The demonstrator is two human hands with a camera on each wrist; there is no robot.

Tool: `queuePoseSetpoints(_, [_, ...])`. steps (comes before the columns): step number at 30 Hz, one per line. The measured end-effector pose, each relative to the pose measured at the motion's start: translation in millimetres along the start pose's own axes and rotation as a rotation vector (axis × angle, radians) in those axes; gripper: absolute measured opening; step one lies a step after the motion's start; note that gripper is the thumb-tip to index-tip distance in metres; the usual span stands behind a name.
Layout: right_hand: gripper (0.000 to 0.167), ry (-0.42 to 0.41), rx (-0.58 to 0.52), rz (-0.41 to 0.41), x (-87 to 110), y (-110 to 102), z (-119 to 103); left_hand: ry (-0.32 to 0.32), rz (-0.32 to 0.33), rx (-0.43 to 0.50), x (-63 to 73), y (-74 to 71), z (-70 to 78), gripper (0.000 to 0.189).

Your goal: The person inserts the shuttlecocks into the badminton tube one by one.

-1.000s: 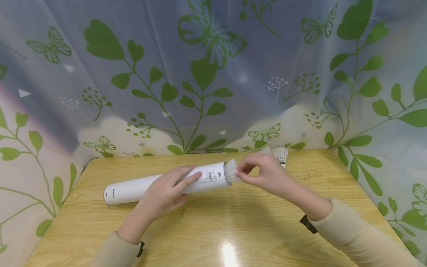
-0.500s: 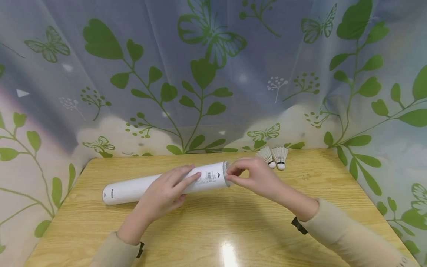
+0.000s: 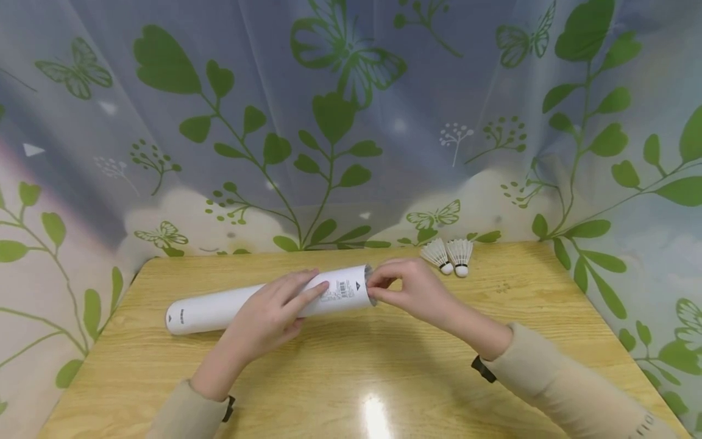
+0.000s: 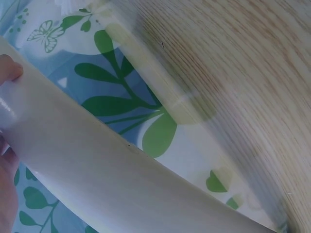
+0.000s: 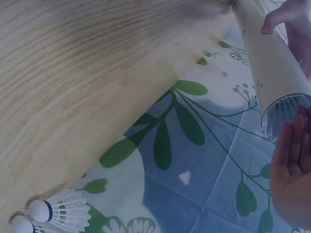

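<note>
A white cardboard shuttlecock tube lies slantwise over the table, its open mouth to the right. My left hand grips it around the middle, thumb side toward the printed label. At the mouth, my right hand has bent thumb and forefinger at the rim, pinching a shuttlecock. Its skirt shows inside the mouth in the right wrist view; the cork is hidden in the tube. In the left wrist view the tube's plain side fills the foreground, with only some left fingers showing.
Two more shuttlecocks, a left one and a right one, lie side by side at the table's back edge, corks toward me. Behind the wooden table hangs a curtain printed with leaves and butterflies.
My right hand has moved left, and the shuttlecock that stuck out of the tube has slid into it. The two loose shuttlecocks have come fully into view. My left hand stays put.
</note>
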State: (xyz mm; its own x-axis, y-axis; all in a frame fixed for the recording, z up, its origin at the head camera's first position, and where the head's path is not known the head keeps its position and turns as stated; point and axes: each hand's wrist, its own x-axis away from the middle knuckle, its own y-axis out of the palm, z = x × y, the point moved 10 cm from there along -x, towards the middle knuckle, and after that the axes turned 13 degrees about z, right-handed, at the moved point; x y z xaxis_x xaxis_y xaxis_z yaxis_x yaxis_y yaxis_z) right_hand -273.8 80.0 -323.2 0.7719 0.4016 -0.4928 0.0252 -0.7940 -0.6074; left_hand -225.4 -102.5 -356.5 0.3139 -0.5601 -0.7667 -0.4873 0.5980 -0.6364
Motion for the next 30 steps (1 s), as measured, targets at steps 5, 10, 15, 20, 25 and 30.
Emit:
queuePoseSetpoints(5, [0.007,0.027,-0.017,0.008,-1.8,2,5,-0.003,-0.008,0.005,-2.2,1.3,-0.7,0.097])
queuePoseSetpoints(10, [0.008,0.038,-0.033,-0.008,-2.3,4,8,-0.002,-0.012,0.010,-2.6,2.8,-0.5,0.096])
queuePoseSetpoints(15, [0.007,0.050,-0.053,-0.052,-1.4,4,13,-0.005,-0.010,0.013,-1.3,3.0,-0.9,0.095])
queuePoseSetpoints(20, [0.008,0.076,-0.043,-0.054,1.6,-6,25,-0.010,-0.011,0.002,-1.4,2.4,-1.9,0.094])
queuePoseSetpoints(25, [0.011,0.073,0.044,-0.002,4.8,-27,47,-0.007,-0.009,-0.002,-1.3,2.1,-2.5,0.093])
queuePoseSetpoints(30, [0.013,0.095,0.132,0.037,7.7,-48,78,0.002,-0.001,0.004,-0.6,1.1,-2.0,0.093])
